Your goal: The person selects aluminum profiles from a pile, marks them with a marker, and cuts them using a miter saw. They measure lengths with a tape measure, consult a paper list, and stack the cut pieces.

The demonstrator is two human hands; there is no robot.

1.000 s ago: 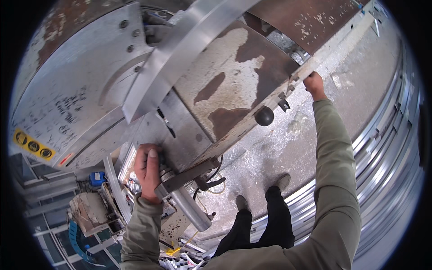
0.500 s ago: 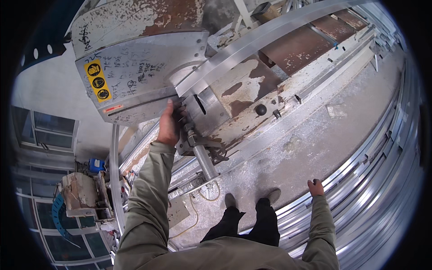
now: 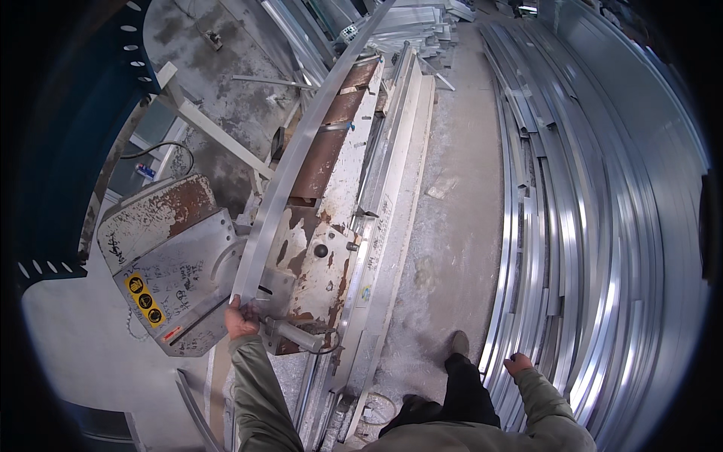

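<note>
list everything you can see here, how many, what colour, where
long metal bar: one, silver, lying along the machine
machine bed: one, worn white and brown, left of centre
guard: one, grey with dark handwriting, left of the bar
warning label: one, yellow and black, on the guard
ball knob: one, black, on the bed
cylinder: one, grey, right of the left hand
perforated curved piece: one, dark teal, upper left
metal profiles: many, silver, right side
floor: one, grey, centre
trouser legs: two, black, bottom centre
sleeves: two, grey-green, lower edge
left hand: one, bare, at the bar's near end
right hand: one, bare, near the profiles
</note>
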